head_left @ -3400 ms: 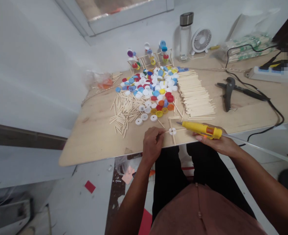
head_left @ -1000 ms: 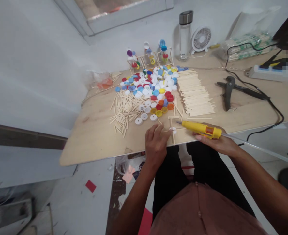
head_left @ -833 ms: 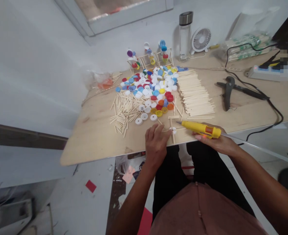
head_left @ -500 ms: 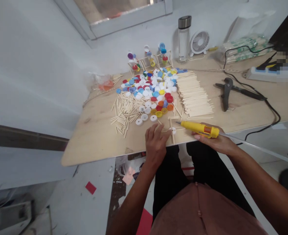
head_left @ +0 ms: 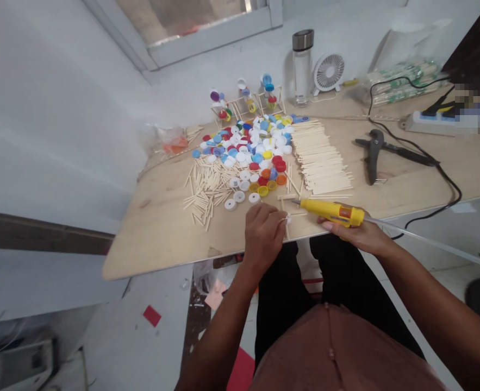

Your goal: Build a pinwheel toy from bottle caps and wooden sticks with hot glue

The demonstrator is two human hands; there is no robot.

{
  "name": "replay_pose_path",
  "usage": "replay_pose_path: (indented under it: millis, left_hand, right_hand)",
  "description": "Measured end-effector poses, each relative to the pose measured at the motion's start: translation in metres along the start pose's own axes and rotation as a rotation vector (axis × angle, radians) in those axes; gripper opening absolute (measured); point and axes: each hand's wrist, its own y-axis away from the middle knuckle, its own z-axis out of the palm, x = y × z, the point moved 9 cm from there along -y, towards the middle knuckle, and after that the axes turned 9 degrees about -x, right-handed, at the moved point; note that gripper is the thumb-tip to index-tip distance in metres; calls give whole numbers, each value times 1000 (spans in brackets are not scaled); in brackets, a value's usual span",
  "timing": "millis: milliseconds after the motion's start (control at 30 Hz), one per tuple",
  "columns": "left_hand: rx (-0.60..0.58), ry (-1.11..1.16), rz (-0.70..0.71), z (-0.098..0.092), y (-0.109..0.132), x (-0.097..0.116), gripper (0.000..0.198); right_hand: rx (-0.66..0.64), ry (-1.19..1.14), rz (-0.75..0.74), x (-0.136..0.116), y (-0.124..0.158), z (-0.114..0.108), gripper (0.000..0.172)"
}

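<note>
A yellow hot glue gun (head_left: 325, 210) rests in my right hand (head_left: 360, 232), whose fingers are wrapped round its body. A clear glue stick (head_left: 406, 228) trails from the back of it. Its metal nozzle points left, above wooden sticks laid at the table's front edge. A white bottle cap (head_left: 288, 219) lies among these sticks, one running up (head_left: 282, 205) and one to the right (head_left: 299, 214). My left hand (head_left: 264, 231) is closed, fingertips pinched beside the cap on what seems to be a short stick; the fingers largely hide it.
Many coloured bottle caps (head_left: 243, 156) are heaped mid-table, with loose short sticks (head_left: 211, 184) to the left and stacked sticks (head_left: 321, 157) to the right. Pliers (head_left: 373, 157), a black cable (head_left: 454, 187), a glass bottle (head_left: 302, 76), a fan (head_left: 329, 73) and stick-and-cap models (head_left: 248, 103) stand around.
My left hand's fingers have drawn together and curled in beside the cap. The glue gun has barely moved, and the whole view has shifted slightly.
</note>
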Motion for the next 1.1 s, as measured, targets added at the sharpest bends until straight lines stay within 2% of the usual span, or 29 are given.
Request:
replay_pose_path:
  millis: [200, 400, 533, 633, 733, 833, 967, 1100]
  left_hand:
    - [-201, -239, 127, 27, -23, 26, 13]
    - [-234, -388, 176, 44, -31, 34, 16]
    - [-208, -395, 195, 42, -31, 40, 17]
    - [-151, -322, 164, 27, -24, 40, 16]
    - [-13, -124, 47, 3, -10, 29, 11]
    - [144, 78, -130, -16, 11, 3, 7]
    - [213, 260, -346, -16, 34, -29, 8]
    - [253, 329, -398, -14, 40, -35, 13]
  right_hand:
    - [38, -32, 35, -3, 1, -3, 43]
    - [59, -60, 28, -5, 1, -4, 42]
    - [60, -80, 31, -5, 2, -5, 41]
    - [54, -89, 26, -4, 2, -5, 39]
    - [56, -80, 13, -3, 2, -5, 38]
    - [62, -62, 9, -1, 2, -5, 37]
    - [41, -35, 17, 4, 1, -3, 37]
    - [18, -10, 13, 5, 2, 1, 35]
